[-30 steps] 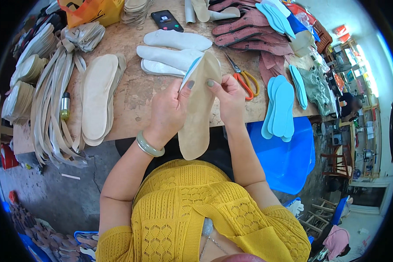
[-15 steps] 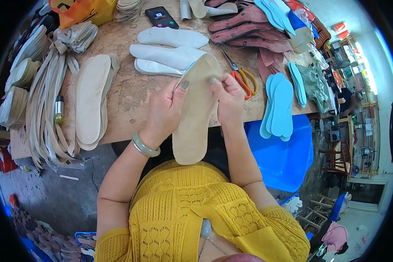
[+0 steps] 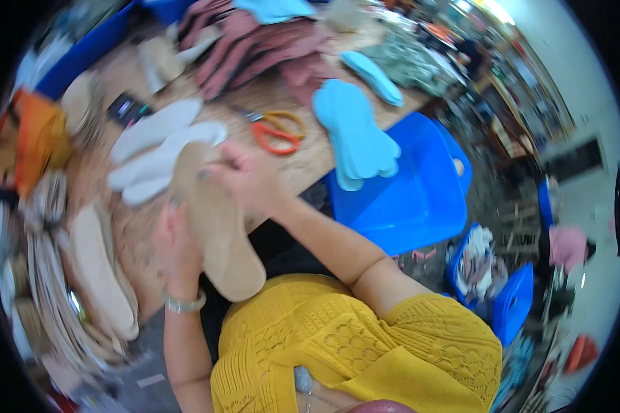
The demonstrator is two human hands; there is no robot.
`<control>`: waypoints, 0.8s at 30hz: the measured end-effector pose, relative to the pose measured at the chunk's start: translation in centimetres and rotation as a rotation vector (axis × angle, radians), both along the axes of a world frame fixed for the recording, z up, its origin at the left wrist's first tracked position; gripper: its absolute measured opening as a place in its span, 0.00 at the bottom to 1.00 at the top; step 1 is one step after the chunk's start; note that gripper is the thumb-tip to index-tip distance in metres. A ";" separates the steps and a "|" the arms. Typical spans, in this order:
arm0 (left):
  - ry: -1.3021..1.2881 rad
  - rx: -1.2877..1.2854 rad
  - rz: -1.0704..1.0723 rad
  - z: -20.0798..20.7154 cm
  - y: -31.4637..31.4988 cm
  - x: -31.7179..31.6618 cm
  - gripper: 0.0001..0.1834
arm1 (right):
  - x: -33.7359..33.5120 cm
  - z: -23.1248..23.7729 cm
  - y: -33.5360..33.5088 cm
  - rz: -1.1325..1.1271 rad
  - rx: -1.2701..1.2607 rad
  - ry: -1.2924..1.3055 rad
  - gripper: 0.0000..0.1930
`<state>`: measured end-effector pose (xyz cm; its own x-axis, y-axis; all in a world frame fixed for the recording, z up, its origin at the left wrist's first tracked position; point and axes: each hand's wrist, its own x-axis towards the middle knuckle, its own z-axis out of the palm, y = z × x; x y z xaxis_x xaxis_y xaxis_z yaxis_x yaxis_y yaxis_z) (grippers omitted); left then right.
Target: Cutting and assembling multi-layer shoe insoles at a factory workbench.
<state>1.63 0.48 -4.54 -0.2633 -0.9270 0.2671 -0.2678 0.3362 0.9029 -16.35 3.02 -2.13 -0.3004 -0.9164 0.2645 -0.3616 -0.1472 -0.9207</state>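
Note:
A tan insole [image 3: 220,227] is held between both hands in front of my body, over the table's near edge. My left hand [image 3: 178,234], blurred by motion, is closed on its left side. My right hand [image 3: 248,177] pinches the upper right edge with thumb and fingers. Just beyond, several white insoles [image 3: 160,131] lie on the table. Orange-and-yellow-handled scissors [image 3: 280,132] rest past my right hand, their blades pointing away to the left. To the left of my left hand lies a stack of beige insoles [image 3: 98,265].
Light-blue insoles [image 3: 348,127] overhang the table edge beside a blue plastic tub [image 3: 406,199]. Dark-red sheets [image 3: 255,55] are piled at the back. A phone [image 3: 129,110], an orange bag [image 3: 38,141] and bundled pale strips [image 3: 62,296] are on the left.
The whole view has swung to the right, so the table appears tilted and shifted left. Both hands still grip the tan insole, and the picture is more blurred.

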 end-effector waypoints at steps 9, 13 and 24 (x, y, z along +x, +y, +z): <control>0.150 0.026 -0.202 4.4 0.0 -1.4 0.12 | 0.8 0.3 0.7 0.007 -0.251 -0.002 0.06; 0.195 0.129 -0.266 4.6 -0.2 -1.3 0.12 | 0.8 1.9 0.7 0.012 -0.415 0.044 0.07; 0.101 0.141 -0.309 3.4 -0.8 -1.1 0.14 | -0.5 0.3 -0.3 0.086 -0.233 -0.281 0.05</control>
<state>0.48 -0.33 -1.18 -0.5157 -0.8374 0.1814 -0.0802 0.2580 0.9628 -16.89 2.76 -1.80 -0.3150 -0.8667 0.3868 -0.0766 -0.3830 -0.9206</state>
